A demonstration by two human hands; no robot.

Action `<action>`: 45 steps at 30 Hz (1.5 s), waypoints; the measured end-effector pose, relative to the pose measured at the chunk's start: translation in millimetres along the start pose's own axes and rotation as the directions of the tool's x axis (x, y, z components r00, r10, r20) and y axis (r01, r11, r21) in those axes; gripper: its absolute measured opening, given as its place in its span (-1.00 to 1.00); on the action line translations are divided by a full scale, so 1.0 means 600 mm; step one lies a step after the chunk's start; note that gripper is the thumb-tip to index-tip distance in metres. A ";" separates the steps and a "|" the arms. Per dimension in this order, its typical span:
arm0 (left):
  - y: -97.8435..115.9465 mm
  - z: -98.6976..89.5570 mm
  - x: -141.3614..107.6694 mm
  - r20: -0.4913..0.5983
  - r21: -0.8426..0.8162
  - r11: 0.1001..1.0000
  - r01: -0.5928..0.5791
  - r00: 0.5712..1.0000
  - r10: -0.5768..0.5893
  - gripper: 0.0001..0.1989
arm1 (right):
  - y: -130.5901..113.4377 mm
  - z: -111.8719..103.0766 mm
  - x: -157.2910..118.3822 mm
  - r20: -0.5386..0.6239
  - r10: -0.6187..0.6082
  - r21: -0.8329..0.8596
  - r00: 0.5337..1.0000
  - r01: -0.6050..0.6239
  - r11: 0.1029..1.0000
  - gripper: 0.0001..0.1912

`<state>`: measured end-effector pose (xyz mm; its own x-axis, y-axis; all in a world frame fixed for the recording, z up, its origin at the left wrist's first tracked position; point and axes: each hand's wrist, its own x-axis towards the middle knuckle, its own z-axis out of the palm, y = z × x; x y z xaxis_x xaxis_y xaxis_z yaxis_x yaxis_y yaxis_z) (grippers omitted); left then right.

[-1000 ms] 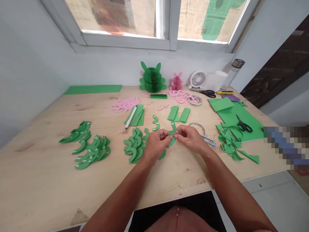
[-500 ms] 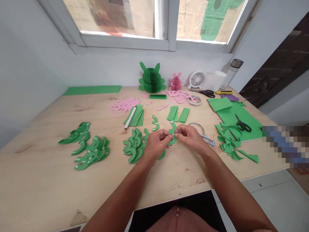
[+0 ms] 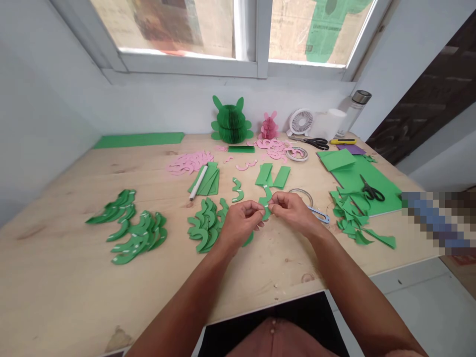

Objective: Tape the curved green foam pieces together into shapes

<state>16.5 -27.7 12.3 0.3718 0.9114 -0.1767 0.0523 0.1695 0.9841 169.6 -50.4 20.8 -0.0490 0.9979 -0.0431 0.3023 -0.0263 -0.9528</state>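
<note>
A wavy green paper cutout (image 3: pixel 265 201) with small white strips on it is between my two hands. Thumb and fingers of my left hand (image 3: pixel 241 220) pinch its lower left edge. From the other side, my right hand (image 3: pixel 292 210) pinches it near the middle with closed fingertips, which hide part of it. Just left of my left hand lies a heap of curved green cutouts (image 3: pixel 206 223). A smaller wavy green piece (image 3: pixel 237 190) rests beyond it. Beside my right hand are a tape roll (image 3: pixel 303 196) and a light-blue handled tool (image 3: pixel 319 215), partly covered.
More green cutouts (image 3: pixel 139 238) with white strips lie left. A white marker (image 3: pixel 199 182) rests on green paper strips. Scissors (image 3: pixel 372 191) and green scraps (image 3: pixel 351 215) are at right. Behind stand green (image 3: pixel 231 124) and pink (image 3: pixel 269 126) paper figures, a fan (image 3: pixel 300 122) and a bottle (image 3: pixel 355 113).
The whole view has shifted slightly. Both hands stay at the green cutout, with only small finger movements.
</note>
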 end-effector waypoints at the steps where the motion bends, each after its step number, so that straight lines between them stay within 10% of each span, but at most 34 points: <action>1: 0.000 0.000 0.000 -0.001 0.001 1.000 -0.001 1.000 0.001 -0.89 | 0.001 0.000 0.000 0.002 -0.003 0.002 1.000 0.003 1.000 -0.91; 34: 0.007 -0.004 -0.001 0.081 0.054 0.999 0.008 0.997 -0.012 -0.84 | -0.005 -0.006 0.000 -0.084 -0.028 0.064 0.996 0.033 0.997 -0.82; 41: 0.013 -0.003 -0.003 -0.015 0.016 1.000 0.003 1.000 -0.003 -0.83 | 0.013 -0.058 0.005 -0.468 -0.090 -0.281 0.879 -0.052 0.958 -0.81; 45: 0.013 -0.004 -0.003 -0.031 0.011 1.000 0.001 1.000 -0.001 -0.83 | 0.012 -0.080 -0.001 -0.501 -0.102 -0.547 0.859 -0.223 0.807 -0.84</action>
<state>14.3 -27.1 20.5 0.3431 0.9223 -0.1780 0.0630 0.1665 0.9840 217.6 -48.2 28.2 0.4040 0.8902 0.2107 0.7753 -0.2109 -0.5954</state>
